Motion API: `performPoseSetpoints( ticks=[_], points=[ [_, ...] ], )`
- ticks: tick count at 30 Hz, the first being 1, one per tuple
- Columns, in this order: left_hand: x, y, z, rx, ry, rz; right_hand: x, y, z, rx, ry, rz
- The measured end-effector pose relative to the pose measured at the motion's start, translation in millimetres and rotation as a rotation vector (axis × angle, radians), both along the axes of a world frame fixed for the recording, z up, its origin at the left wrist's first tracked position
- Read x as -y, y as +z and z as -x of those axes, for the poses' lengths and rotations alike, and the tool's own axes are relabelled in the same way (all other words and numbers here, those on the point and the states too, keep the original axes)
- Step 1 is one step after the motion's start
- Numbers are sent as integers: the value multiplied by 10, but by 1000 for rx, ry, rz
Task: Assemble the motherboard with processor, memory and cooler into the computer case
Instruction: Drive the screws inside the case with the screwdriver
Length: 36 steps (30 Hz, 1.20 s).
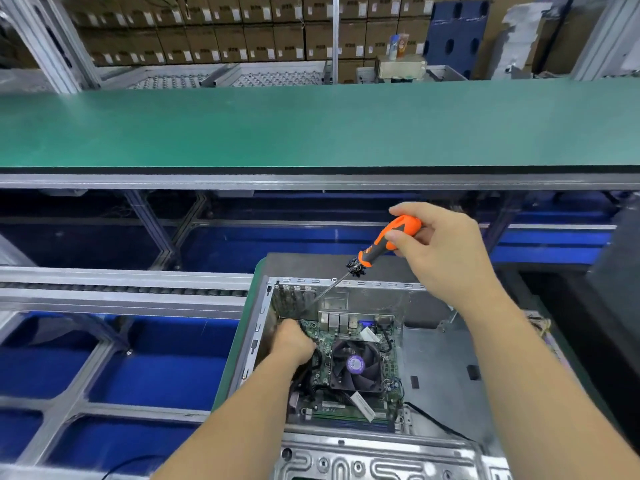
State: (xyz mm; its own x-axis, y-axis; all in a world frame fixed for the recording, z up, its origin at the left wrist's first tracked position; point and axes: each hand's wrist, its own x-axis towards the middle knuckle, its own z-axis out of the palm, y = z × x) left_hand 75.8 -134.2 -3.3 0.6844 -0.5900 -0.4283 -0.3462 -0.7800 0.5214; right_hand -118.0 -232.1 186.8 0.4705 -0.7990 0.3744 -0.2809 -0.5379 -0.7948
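The right hand [440, 251] grips the screwdriver [388, 242], shaft slanting down-left toward the far-left corner of the motherboard [360, 362], which lies inside the case [436, 372]; there the left hand [292, 341] rests, grasp hidden

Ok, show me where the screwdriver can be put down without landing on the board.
Bare spots: the case floor right of the motherboard, and the green bench top beyond the case. Crowded: the case's far-left corner, where the left hand and the screwdriver shaft, held by the right hand, meet.
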Motion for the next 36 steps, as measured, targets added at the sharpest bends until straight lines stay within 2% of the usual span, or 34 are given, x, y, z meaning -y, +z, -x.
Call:
performPoseSetpoints(
  ticks=[2,6,9,12,17,20,27,36],
  points=[
    [2,-3,48,41,-51,-44,12,-62,-56,-10,8,-16],
    [-29,-16,66,-22,-56,32,6,-104,-135,-14,12,-12],
    [-72,-65,22,-151,210,218,-17,-111,-163,-39,9,18],
    [-80,-68,-11,-111,356,239,-14,-149,-148,-18,4,3],
    [5,-19,-11,128,200,73,-12,-213,-84,-24,-12,-1],
    [55,-1,-19,199,154,-5,2,-233,-47,-20,-22,5],
    [62,-83,-46,192,212,55,-10,-173,11,46,-14,28],
    [108,-103,-92,223,135,-47,36,-40,28,22,-4,31]
  ],
)
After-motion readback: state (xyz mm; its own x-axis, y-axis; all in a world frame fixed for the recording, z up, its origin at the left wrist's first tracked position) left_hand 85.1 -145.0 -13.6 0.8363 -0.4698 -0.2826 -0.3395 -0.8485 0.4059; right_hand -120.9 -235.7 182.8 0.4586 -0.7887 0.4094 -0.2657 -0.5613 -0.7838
